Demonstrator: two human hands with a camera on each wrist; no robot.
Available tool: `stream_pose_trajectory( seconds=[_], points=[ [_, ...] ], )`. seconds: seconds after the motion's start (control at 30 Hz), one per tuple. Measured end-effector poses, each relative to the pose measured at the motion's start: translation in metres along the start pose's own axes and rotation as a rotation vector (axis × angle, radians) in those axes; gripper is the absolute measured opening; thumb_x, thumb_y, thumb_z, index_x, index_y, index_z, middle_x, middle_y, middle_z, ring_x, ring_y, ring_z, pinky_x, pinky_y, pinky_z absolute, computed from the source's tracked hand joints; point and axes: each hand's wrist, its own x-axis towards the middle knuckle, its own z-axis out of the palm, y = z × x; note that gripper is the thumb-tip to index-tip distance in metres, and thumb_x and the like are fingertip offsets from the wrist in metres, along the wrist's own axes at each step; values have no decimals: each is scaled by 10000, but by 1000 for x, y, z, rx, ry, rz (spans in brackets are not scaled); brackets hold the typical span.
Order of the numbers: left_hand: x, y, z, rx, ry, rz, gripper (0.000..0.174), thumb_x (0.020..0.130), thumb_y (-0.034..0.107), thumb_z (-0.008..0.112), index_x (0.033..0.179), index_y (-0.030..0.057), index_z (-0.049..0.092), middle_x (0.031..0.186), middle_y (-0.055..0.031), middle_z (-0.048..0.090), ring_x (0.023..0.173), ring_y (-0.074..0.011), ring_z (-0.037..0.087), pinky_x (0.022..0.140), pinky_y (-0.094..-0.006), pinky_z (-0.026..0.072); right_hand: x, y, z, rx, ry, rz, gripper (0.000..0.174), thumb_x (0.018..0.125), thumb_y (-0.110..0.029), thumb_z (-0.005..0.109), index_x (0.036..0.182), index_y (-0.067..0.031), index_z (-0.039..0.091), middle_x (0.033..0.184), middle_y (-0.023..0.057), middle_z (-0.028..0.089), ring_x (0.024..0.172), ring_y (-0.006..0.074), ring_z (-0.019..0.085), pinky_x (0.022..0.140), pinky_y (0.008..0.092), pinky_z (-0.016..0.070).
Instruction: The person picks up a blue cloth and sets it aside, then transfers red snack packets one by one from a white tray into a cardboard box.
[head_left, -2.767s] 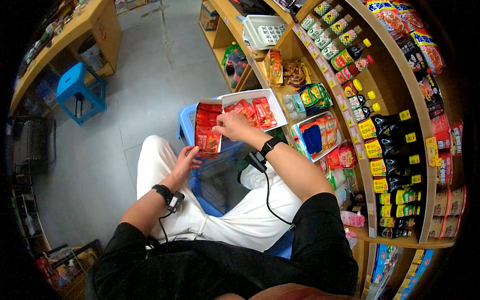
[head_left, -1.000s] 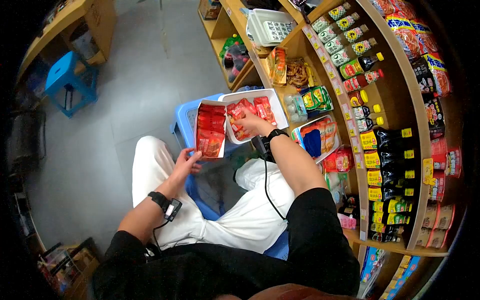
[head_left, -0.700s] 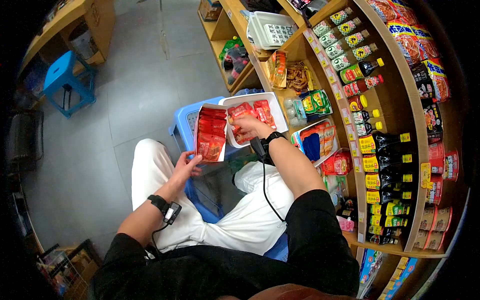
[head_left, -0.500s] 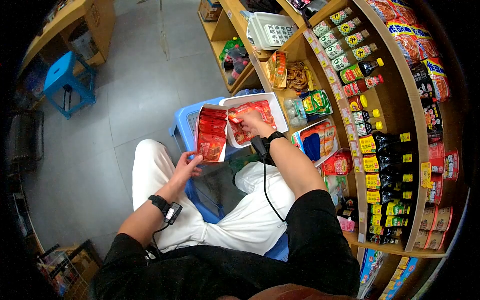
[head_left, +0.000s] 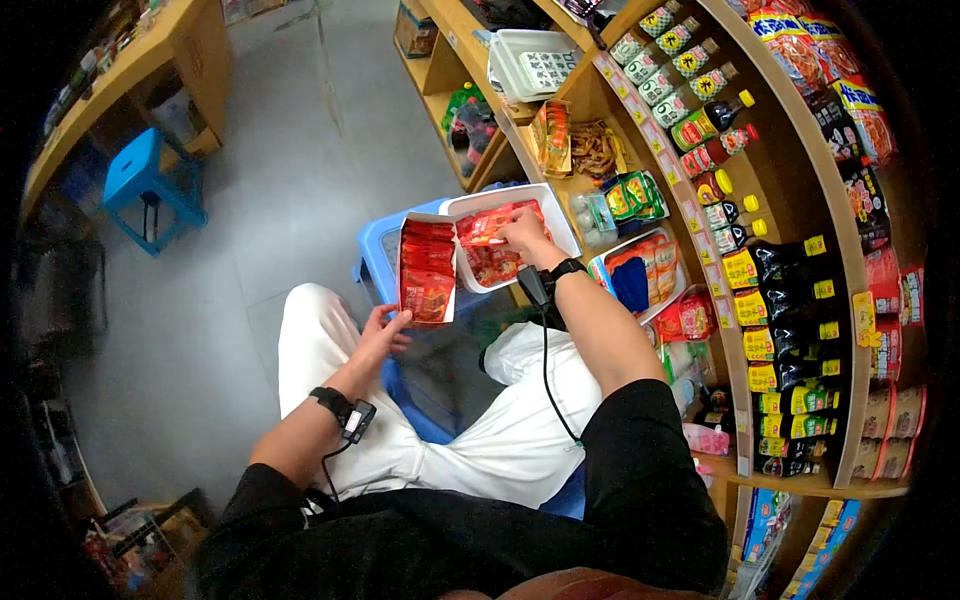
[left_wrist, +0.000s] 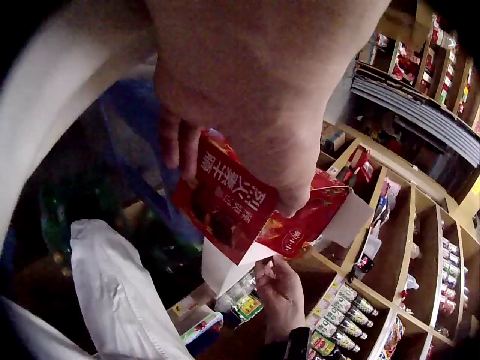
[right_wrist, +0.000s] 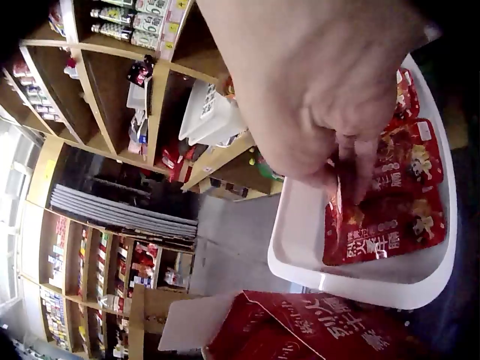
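Observation:
My left hand (head_left: 384, 335) grips the near end of an open red carton (right_wrist: 330, 322), with the thumb on its edge. Red snack packets (head_left: 428, 255) stand in a row inside the carton, which is tilted toward me. To its right is a white plastic tray (head_left: 566, 235) with several loose red packets (right_wrist: 386, 229). Over this tray my right hand (head_left: 525, 235) pinches one red packet (head_left: 482, 228) between thumb and fingers. In the right wrist view the fingertips are partly hidden behind the hand.
The tray rests on a blue plastic stool (head_left: 375, 245) in front of my knees. A wooden shelf (head_left: 735, 370) with sauce bottles (head_left: 780, 300) stands close on the right. Another blue stool (head_left: 155, 185) is on the floor at the left.
My right hand has gone from the carton to the tray, and lately shifted right within it with a packet between its fingers. My left hand stays on the carton's near end.

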Motion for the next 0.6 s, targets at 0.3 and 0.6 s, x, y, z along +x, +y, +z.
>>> stream_pose_trajectory(
  seconds=[0.3,0.6],
  points=[
    [2,-3,-1,-24,-27,8,699,898,484,664,1375,60,379,1208,-120,564,873,-195,616,749,-330,515,-6,0,-29,306,-112,166,430,780,113,618,1168,13,461,1104,154,541,888,299,645,677,499,617],
    [-7,2,7,-44,2,16,709,886,481,683,1377,67,382,1222,-115,569,853,-191,632,722,-312,519,-8,-9,-66,821,-518,69,380,723,77,479,1074,-60,526,1074,74,618,926,218,636,783,406,555]
  ],
)
